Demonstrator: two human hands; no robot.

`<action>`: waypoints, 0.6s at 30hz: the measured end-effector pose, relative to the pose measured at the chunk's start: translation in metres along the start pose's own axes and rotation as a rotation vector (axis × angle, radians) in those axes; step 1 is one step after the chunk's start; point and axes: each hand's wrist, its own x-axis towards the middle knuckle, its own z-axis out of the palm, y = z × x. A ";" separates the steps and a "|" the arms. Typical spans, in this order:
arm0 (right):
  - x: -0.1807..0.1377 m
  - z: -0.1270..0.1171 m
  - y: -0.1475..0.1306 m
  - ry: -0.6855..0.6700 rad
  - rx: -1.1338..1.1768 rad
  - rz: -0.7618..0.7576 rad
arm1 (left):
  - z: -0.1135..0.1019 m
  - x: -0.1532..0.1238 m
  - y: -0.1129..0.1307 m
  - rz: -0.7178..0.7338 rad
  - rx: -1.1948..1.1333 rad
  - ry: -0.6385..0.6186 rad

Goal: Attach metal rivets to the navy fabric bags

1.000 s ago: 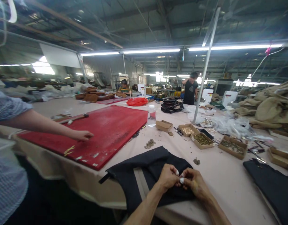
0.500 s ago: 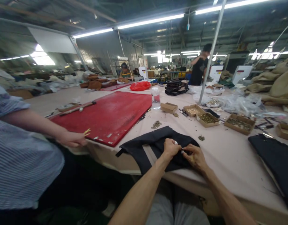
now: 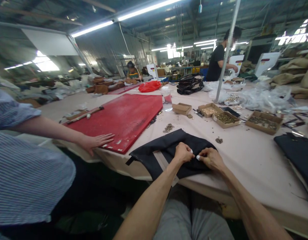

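Tube lights (image 3: 148, 9) glow beneath a dark ceiling (image 3: 61, 6).

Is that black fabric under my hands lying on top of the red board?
No, the black fabric lies on the pale tabletop, to the right of the red board.

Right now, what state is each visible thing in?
Left hand: fingers curled, grip unclear
Right hand: fingers curled, grip unclear
Black fabric: spread, rumpled
Red board: lying flat
Parts boxes: open, holding metal pieces
Clear container: upright
Red bag: crumpled
Metal rings: loosely heaped

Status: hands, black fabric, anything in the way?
Left hand, right hand close together at black fabric. Fabric overhangs table. Metal pieces beyond it, clear of hands.
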 end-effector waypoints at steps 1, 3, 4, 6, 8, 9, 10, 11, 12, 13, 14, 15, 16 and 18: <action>0.004 -0.002 -0.002 -0.040 -0.001 0.037 | 0.000 0.002 0.005 -0.040 0.022 -0.018; 0.009 -0.004 -0.005 -0.081 0.003 0.108 | -0.001 0.008 0.014 -0.120 0.074 -0.108; 0.011 -0.005 -0.006 -0.085 0.002 0.133 | -0.002 0.011 0.018 -0.150 0.108 -0.171; 0.014 -0.005 -0.008 -0.082 -0.006 0.169 | -0.005 0.015 0.025 -0.171 0.173 -0.252; 0.016 -0.005 -0.009 -0.077 -0.017 0.199 | -0.008 0.017 0.029 -0.157 0.219 -0.253; 0.018 -0.005 -0.009 -0.075 -0.021 0.210 | -0.009 0.018 0.030 -0.143 0.225 -0.233; 0.019 -0.005 -0.009 -0.072 -0.023 0.218 | -0.010 0.018 0.031 -0.133 0.226 -0.219; 0.021 -0.004 -0.008 -0.068 -0.024 0.220 | -0.010 0.018 0.032 -0.132 0.229 -0.219; 0.023 -0.003 -0.006 -0.063 -0.026 0.220 | -0.010 0.018 0.033 -0.129 0.228 -0.226; 0.025 -0.002 -0.004 -0.057 -0.027 0.215 | -0.009 0.019 0.035 -0.127 0.225 -0.232; 0.028 0.000 0.000 -0.048 -0.030 0.207 | -0.009 0.021 0.036 -0.122 0.224 -0.236; 0.031 0.002 0.003 -0.032 -0.033 0.194 | -0.007 0.023 0.037 -0.118 0.227 -0.242; 0.034 0.005 0.007 -0.009 -0.036 0.176 | -0.006 0.025 0.039 -0.114 0.235 -0.246; 0.039 0.009 0.012 0.044 -0.039 0.135 | -0.004 0.031 0.041 -0.104 0.259 -0.239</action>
